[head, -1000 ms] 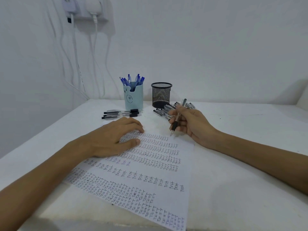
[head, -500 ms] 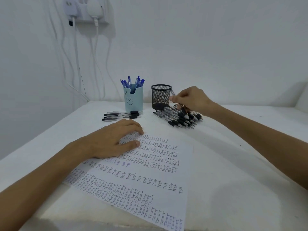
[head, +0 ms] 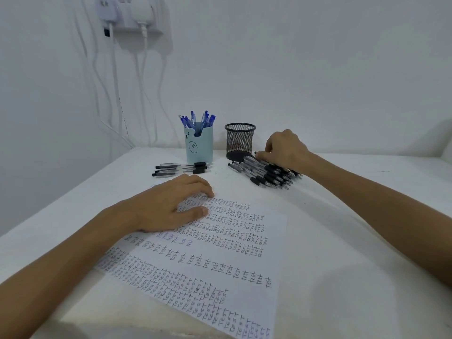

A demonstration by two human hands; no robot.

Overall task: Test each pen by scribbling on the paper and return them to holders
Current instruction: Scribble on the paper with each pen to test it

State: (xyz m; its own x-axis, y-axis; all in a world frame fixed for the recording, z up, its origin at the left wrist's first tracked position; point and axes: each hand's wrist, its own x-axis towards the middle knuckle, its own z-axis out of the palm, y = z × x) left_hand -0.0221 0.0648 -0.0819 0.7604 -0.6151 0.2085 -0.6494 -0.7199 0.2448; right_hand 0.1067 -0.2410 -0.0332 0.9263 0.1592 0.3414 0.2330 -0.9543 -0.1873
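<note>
Now | black pens (head: pixel 266 173) heaped on tabletop (head: pixel 342 216) beside mesh holder (head: pixel 240 140) | right hand (head: pixel 285 150) on heap, fingers (head: pixel 263 155) bent onto it, cannot tell if gripping | left hand (head: pixel 168 206) flat, fingers loose, pressing paper (head: pixel 220 253) | blue holder (head: pixel 199 145) left of mesh holder

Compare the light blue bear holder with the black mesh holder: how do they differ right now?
The light blue bear holder is solid-walled with a face on it; the black mesh holder is see-through wire. The bear holder carries blue pens sticking out; no pen shows above the mesh holder's rim. Both stand upright on the white table near the wall.
</note>
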